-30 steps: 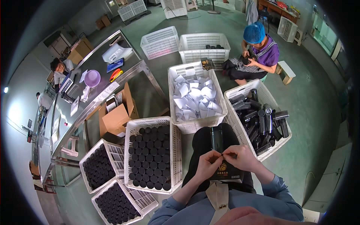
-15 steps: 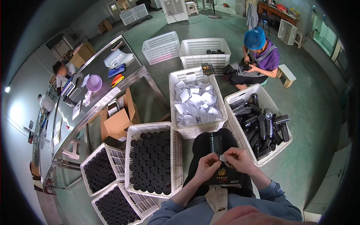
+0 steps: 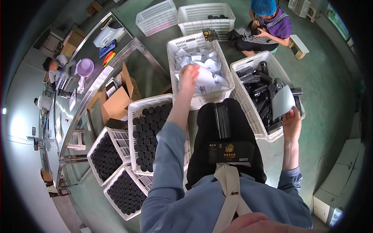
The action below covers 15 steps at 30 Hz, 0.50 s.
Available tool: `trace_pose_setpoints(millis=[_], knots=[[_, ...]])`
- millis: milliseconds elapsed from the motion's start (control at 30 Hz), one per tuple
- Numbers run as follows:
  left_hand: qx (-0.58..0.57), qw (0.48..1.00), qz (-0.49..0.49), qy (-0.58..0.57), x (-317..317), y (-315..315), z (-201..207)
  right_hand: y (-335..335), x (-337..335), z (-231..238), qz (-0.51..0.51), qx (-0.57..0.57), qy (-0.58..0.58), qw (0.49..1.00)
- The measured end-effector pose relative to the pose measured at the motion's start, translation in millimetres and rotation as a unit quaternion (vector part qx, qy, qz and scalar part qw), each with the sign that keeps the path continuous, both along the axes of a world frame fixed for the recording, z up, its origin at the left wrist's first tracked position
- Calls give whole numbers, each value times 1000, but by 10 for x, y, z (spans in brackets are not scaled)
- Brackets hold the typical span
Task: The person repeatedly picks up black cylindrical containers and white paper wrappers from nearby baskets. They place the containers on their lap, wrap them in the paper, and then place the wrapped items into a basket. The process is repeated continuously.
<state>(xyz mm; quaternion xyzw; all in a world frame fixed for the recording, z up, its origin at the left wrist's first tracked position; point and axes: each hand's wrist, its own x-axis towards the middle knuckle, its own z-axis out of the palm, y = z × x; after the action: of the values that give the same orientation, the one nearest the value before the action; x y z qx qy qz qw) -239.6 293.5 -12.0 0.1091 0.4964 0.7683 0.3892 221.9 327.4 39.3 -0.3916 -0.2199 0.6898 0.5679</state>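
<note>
My left hand (image 3: 189,75) is over the crate of white paper (image 3: 217,65), fingers curled against a white paper sheet (image 3: 205,80) and pinching its edge. Out to the right, my right hand (image 3: 292,121) grips another white paper sheet (image 3: 283,101) by its lower edge, in front of a crate of black bottles. Across my lap lies a black label (image 3: 231,152) with a gold emblem. Just beyond it, a glossy black bottle (image 3: 222,121) rests lengthwise between my thighs. Neither hand touches the label or the bottle.
Black cylindrical bottles fill a white crate (image 3: 251,121) at my right. Crates of upright black-topped containers (image 3: 149,130) stand at my left, beside an open carton (image 3: 116,103) and a metal-framed table (image 3: 134,42). A person in a blue hair cover (image 3: 263,7) sits ahead, holding a black object.
My hands were together at the label, pinching a small white piece. Now they are apart: the left over the paper crate, the right out to the right with a white sheet. The view has tilted down.
</note>
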Motion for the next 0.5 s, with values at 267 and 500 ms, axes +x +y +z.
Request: trace_pose_setpoints(millis=[267,500], knots=[[-135,932,-326,81,1582,-691,776,-652,-662,385,38,424,-455,782],[-10,989,-146,12,1936,-1447,615,-1067,-1174,590,311,572,-427,627]])
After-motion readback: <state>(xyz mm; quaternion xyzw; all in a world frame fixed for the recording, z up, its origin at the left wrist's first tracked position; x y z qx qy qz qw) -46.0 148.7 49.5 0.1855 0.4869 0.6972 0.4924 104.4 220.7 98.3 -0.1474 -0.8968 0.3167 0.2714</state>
